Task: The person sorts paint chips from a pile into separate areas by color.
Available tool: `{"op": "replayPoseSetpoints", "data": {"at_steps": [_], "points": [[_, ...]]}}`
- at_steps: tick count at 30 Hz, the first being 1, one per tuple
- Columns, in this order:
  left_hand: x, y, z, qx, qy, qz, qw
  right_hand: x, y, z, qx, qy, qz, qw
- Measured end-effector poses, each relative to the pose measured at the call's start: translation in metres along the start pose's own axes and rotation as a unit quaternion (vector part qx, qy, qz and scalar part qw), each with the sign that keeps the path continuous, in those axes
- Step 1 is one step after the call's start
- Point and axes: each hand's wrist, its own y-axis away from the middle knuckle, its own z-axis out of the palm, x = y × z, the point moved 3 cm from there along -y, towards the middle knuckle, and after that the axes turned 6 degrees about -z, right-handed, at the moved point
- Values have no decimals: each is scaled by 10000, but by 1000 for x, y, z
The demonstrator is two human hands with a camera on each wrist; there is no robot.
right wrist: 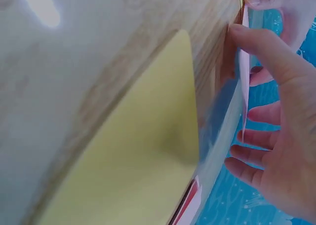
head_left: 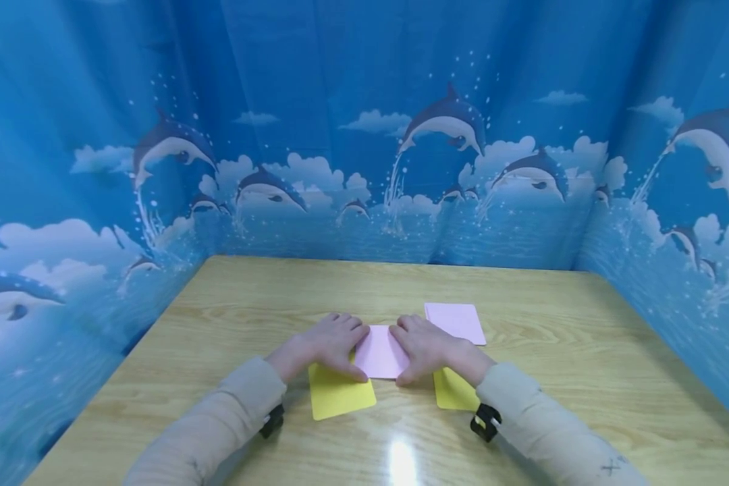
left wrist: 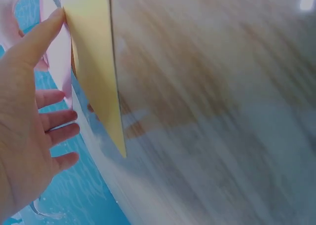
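Note:
A pink card (head_left: 381,352) lies between both hands at mid-table, seen nearly edge-on in the wrist views. My left hand (head_left: 335,343) holds its left side, the thumb at the near corner and the index finger at the far one. On the opposite side my right hand (head_left: 428,347) grips it in the same manner. Beneath the left hand is a yellow card (head_left: 340,395), partly covered by hand and pink card. Another yellow card (head_left: 454,391) sits under the right wrist, partly hidden.
Behind the right hand lies a second pink card (head_left: 458,320), with a doubled edge at its left. The wooden table (head_left: 267,290) reflects a bright light near its front. A blue dolphin-print curtain (head_left: 340,135) borders its back and sides.

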Motion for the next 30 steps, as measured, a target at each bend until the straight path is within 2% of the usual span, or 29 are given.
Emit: {"op": "replayPoseSetpoints", "data": {"at_steps": [7,13,19,30], "points": [[11,-6,-8,508,-414,54,9978,10,13,-9,322,-152,201,9992],[21,-19,-14,922,-558,110,9941,21,29,-13,372,73,405,9985],[31,-33,-20,876,-726,81,9935,33,42,-14,387,411,699,9960],[51,-63,-29,798,-942,130,9923,56,62,-12,514,472,1020,9923]]}}
